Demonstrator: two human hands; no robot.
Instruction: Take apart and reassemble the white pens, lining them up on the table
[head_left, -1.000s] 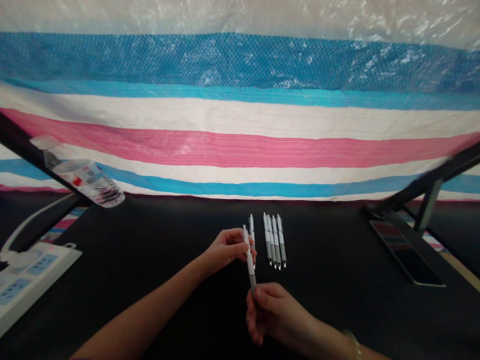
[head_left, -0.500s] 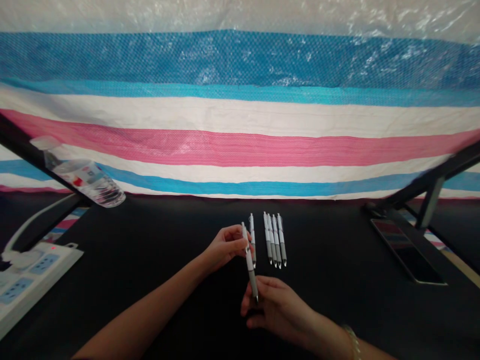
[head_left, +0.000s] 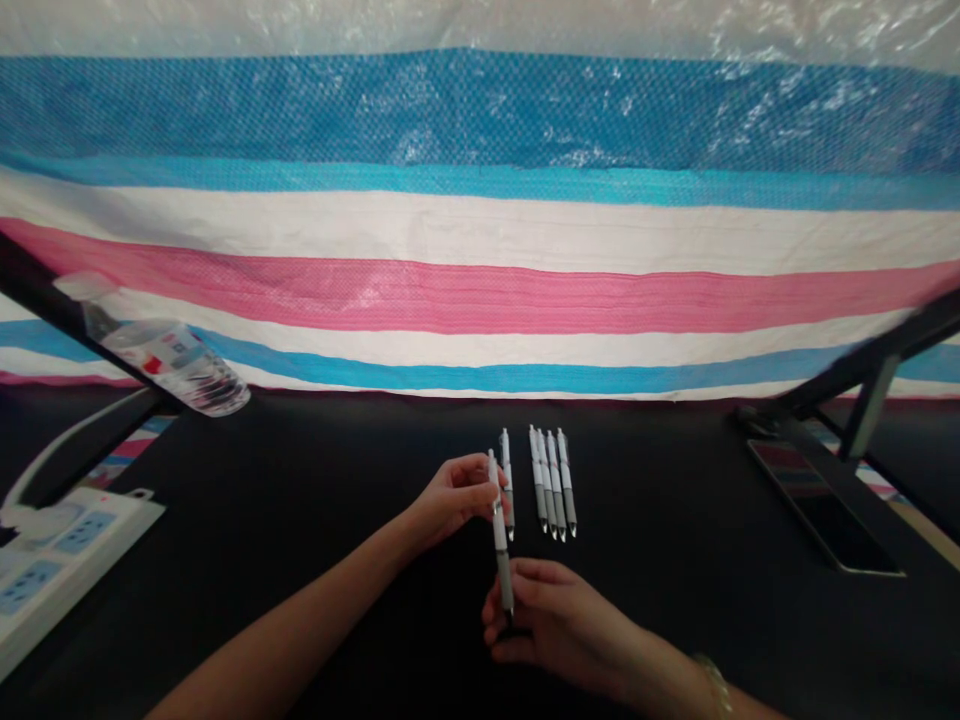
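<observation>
The pen (head_left: pixel 500 530) is held upright in the air above the black table (head_left: pixel 300 470), between both hands. Its long axis runs far to near, with a slight lean to the right at the near end. The white end points far and the grey grip and tip point near.

The left hand (head_left: pixel 454 500) is nearly closed, and its fingers (head_left: pixel 469 490) hold the upper barrel, with the pen's far end projecting beyond them. The right hand (head_left: pixel 559 625) is partly open below, and its fingers (head_left: pixel 536 590) are curled at the pen's near end. The tip lies against or just over them; whether they grip it cannot be determined. A bracelet (head_left: pixel 712 685) encircles the right wrist.

A single pen (head_left: pixel 508 485) lies just beside the left fingers. To its right, a group of four pens (head_left: pixel 552 482) lies side by side, tips near.

At far left are a water bottle (head_left: pixel 172 365) and a power strip (head_left: pixel 45 560). A phone (head_left: pixel 821 510) is at right, before a striped tarp (head_left: pixel 480 300).
</observation>
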